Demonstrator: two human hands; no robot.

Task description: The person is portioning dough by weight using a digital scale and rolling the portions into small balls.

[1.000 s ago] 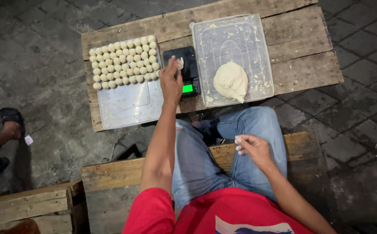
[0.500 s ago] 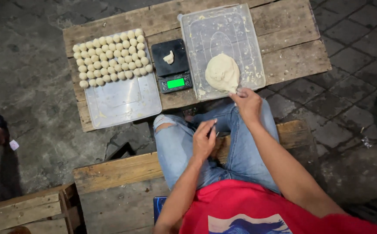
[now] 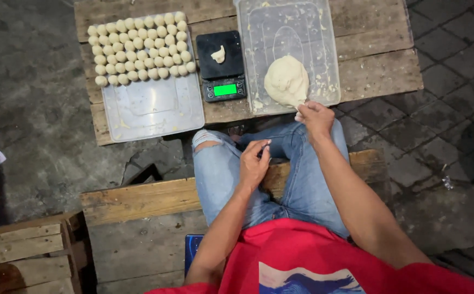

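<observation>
My right hand (image 3: 314,117) pinches the dough lump (image 3: 286,81) at the clear tray's (image 3: 324,32) near edge. Left hand (image 3: 254,163) half-curled, empty, over my knee. Scale (image 3: 223,65) left, dough balls (image 3: 139,46) beyond.

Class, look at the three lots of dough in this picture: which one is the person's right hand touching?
The big dough lump in the clear tub. The right hand pinches its near edge. The small piece sits alone on the scale; the dough balls lie in rows on the tray.
</observation>
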